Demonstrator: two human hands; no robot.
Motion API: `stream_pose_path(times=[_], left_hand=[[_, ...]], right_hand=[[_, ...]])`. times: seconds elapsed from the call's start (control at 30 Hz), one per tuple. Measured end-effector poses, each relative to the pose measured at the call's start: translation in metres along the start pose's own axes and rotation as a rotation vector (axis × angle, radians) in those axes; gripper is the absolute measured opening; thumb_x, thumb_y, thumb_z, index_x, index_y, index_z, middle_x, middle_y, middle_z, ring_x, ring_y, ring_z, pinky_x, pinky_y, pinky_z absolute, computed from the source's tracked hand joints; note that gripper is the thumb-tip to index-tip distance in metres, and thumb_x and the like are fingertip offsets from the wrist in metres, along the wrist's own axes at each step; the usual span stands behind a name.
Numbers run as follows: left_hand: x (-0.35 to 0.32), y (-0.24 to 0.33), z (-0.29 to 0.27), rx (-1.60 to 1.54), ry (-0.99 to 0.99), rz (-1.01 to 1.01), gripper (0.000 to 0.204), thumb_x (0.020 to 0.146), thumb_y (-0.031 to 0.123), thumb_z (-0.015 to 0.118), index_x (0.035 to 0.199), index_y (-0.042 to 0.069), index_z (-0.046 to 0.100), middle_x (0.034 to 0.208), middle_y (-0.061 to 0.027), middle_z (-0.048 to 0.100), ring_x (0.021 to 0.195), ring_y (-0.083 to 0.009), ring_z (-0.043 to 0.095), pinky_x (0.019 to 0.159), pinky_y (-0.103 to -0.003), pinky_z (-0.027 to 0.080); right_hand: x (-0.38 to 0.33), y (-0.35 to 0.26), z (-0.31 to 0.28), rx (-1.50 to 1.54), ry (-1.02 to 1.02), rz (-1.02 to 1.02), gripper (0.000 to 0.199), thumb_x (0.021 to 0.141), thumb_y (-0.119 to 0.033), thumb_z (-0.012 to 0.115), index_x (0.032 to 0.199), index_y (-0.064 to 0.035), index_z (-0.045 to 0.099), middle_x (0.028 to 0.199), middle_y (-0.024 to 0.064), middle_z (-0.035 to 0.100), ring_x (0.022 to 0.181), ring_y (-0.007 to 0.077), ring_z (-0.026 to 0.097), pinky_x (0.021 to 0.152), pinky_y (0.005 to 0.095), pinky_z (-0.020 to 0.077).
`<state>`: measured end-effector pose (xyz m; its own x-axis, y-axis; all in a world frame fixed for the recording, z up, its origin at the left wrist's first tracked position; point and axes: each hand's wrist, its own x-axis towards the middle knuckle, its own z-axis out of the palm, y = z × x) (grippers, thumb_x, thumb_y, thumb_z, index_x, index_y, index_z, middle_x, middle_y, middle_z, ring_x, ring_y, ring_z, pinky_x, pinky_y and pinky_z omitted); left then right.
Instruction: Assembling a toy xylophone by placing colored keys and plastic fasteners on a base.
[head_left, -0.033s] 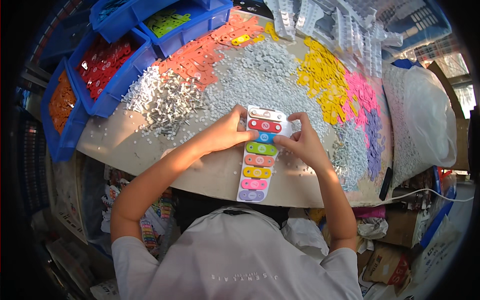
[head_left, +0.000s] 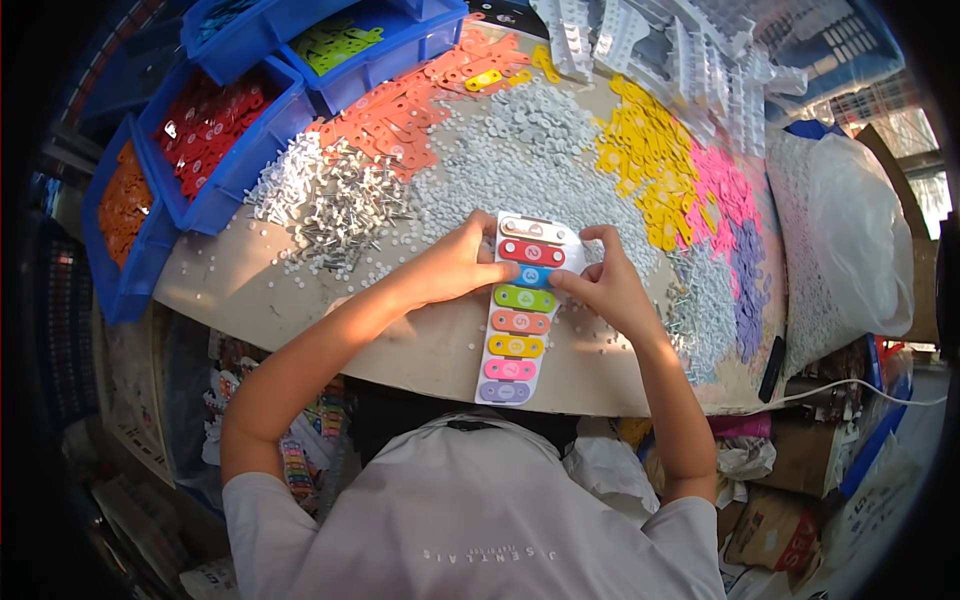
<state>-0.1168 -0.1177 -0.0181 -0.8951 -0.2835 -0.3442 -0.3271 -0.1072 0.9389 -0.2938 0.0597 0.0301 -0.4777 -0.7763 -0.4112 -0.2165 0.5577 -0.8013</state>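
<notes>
A toy xylophone (head_left: 515,322) with a narrow white base lies lengthwise before me at the table's near edge, its bars running from white at the far end through red, blue and green to purple. White round caps sit on the red bar (head_left: 532,252); small grey dots show at the ends of the lower bars. My left hand (head_left: 462,262) grips the base's left edge, thumb on the left end of the blue bar (head_left: 533,276). From the other side, my right hand (head_left: 607,285) presses its thumb on that bar's right end, index finger bent beside the base. Its other fingers are partly hidden.
Small grey-white caps (head_left: 520,160) are heaped beyond the xylophone. White-headed pins (head_left: 345,200) lie left, near blue bins (head_left: 235,195) of coloured bars. Yellow bars (head_left: 650,160), pink bars (head_left: 725,185) and purple bars (head_left: 747,290) lie right, beside a plastic bag (head_left: 850,230).
</notes>
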Motion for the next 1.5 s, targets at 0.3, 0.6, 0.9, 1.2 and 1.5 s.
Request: stream_pose_path(times=[0.3, 0.6, 0.9, 1.2, 1.5], left_hand=[[0.004, -0.001, 0.01, -0.114, 0.028, 0.059, 0.061, 0.086, 0.011, 0.076, 0.129, -0.011, 0.039, 0.117, -0.0199, 0.062, 0.105, -0.022, 0.066, 0.088, -0.033, 0.054], [0.003, -0.009, 0.018, -0.014, 0.091, 0.109, 0.051, 0.092, 0.013, 0.071, 0.129, -0.001, 0.04, 0.087, -0.0099, 0.071, 0.081, -0.0126, 0.067, 0.075, -0.03, 0.053], [-0.064, 0.014, -0.06, 0.361, 0.599, 0.288, 0.016, 0.098, 0.017, 0.065, 0.099, 0.001, 0.065, 0.081, -0.0055, 0.066, 0.072, -0.013, 0.06, 0.065, -0.03, 0.048], [-0.099, -0.02, -0.158, 0.971, 0.963, 0.369, 0.008, 0.089, 0.009, 0.07, 0.094, 0.003, 0.069, 0.09, -0.0094, 0.064, 0.086, -0.0301, 0.065, 0.073, -0.038, 0.05], [-0.087, -0.034, -0.159, 1.151, 0.926, 0.431, 0.006, 0.086, 0.007, 0.07, 0.092, 0.005, 0.069, 0.089, -0.0088, 0.063, 0.085, -0.0307, 0.063, 0.073, -0.041, 0.05]], right_hand=[[0.003, 0.001, 0.004, 0.191, -0.142, 0.091, 0.063, 0.09, -0.025, 0.078, 0.134, -0.0068, 0.037, 0.066, -0.0009, 0.056, 0.049, 0.006, 0.047, 0.042, 0.0222, 0.0308], [0.005, 0.007, 0.001, 0.135, -0.124, 0.07, 0.057, 0.088, -0.025, 0.081, 0.125, -0.0046, 0.042, 0.07, 0.0027, 0.06, 0.05, 0.0081, 0.051, 0.04, 0.025, 0.0362], [-0.056, 0.042, -0.042, -0.326, 0.69, -0.18, 0.018, 0.096, -0.016, 0.067, 0.107, -0.0026, 0.063, 0.059, -0.0004, 0.046, 0.056, 0.0083, 0.042, 0.051, 0.029, 0.0346], [-0.115, 0.15, -0.106, -0.824, 0.86, -0.131, 0.017, 0.094, -0.009, 0.062, 0.108, 0.0001, 0.063, 0.101, 0.0157, 0.064, 0.097, 0.0335, 0.058, 0.088, 0.0445, 0.0448], [-0.093, 0.149, -0.104, -0.594, 0.885, -0.107, 0.007, 0.092, -0.002, 0.063, 0.096, 0.0033, 0.06, 0.083, 0.0148, 0.062, 0.074, 0.0291, 0.056, 0.071, 0.0406, 0.0455]])
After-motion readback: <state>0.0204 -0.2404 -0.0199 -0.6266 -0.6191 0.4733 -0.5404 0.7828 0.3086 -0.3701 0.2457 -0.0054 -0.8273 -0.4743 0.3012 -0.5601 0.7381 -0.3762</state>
